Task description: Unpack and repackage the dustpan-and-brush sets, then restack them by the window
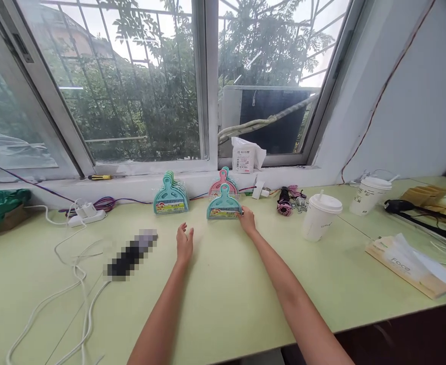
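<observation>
My right hand (247,220) grips the right lower corner of a teal dustpan (224,207) in clear wrapping with a yellow label. That dustpan stands upright in front of a pink dustpan (223,181), which it partly covers. My left hand (185,242) is held over the table with fingers apart and nothing in them. Beyond it, to the left, a row of wrapped teal dustpans (171,196) stands upright, one behind another, near the window sill.
Two lidded white cups (322,217) and a pack of face tissues (409,266) lie to the right. A folded umbrella (284,203) is behind them. At left are a power strip (86,217), white cables (80,276) and a blurred dark object (132,255) on the green table (223,304).
</observation>
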`<state>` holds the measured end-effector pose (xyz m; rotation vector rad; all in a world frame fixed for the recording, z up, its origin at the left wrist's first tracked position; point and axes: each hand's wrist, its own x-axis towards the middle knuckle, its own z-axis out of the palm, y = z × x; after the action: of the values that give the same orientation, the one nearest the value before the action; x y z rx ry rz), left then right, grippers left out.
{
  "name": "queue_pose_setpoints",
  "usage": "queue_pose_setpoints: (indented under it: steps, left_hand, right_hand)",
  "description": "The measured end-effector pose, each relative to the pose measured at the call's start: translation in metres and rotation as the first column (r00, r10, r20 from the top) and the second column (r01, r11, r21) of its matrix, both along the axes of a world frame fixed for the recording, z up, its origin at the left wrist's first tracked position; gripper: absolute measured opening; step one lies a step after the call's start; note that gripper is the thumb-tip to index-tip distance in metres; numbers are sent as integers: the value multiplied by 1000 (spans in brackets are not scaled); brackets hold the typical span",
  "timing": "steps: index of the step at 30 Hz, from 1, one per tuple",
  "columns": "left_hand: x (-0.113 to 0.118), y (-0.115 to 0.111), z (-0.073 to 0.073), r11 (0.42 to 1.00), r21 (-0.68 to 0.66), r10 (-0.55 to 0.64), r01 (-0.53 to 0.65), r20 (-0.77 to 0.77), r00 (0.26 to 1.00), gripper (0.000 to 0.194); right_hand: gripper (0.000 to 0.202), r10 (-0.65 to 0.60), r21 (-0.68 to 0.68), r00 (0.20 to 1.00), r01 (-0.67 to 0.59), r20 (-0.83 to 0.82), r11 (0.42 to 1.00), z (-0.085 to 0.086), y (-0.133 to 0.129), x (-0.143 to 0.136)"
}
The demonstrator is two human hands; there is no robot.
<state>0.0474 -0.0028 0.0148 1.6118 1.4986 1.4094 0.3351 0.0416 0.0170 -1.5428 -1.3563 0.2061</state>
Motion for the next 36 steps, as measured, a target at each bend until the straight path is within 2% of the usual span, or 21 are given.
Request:
queue_pose_setpoints:
  steps: [2,6,9,13,19,23,26,28,30,33,36]
  left_hand:
    - [-3,6,-1,999,-30,-24,24,-6,1000,40]
    - [-8,17,-5,995,-73,-66,65,-9,998,31]
    - [-9,21,-7,995,-75,-70,67,-36,997,27]
    - [-8,20,-7,994,-85,-67,62,-63,996,22]
    - [-8,19,-5,991,-118,-76,66,-82,994,21]
    - [-8,20,-5,991,-101,-94,83,-113,989,22]
    - [-8,23,-6,993,-87,-97,85,-143,985,22]
    - [-7,24,-7,994,-64,-94,85,-158,983,21]
    - [-5,24,-9,994,-47,-101,95,-169,980,21]
    - [-4,21,-10,996,-21,-94,92,-138,986,23]
    - [-6,21,-8,998,-50,43,-46,-48,998,25]
  right_hand:
    - [14,-44,-2,999,44,22,999,3,24,4]
    - [40,-186,40,982,185,30,982,3,67,-3]
    - [46,-210,70,977,207,45,976,0,91,-12]
    - [41,-177,87,982,171,66,981,-5,103,-14]
    - [38,-216,110,976,215,-6,970,-3,98,-11]
    - [46,-263,192,965,256,13,948,7,75,-22]
    - [35,-222,146,968,204,119,968,10,40,-43]
    - [30,-80,59,971,68,224,996,8,9,-64]
    - [29,103,-24,938,-101,331,995,4,-25,-87]
    - [26,343,-138,817,-316,464,939,-2,-72,-118]
    - [31,461,-213,752,-410,472,887,-5,-102,-133]
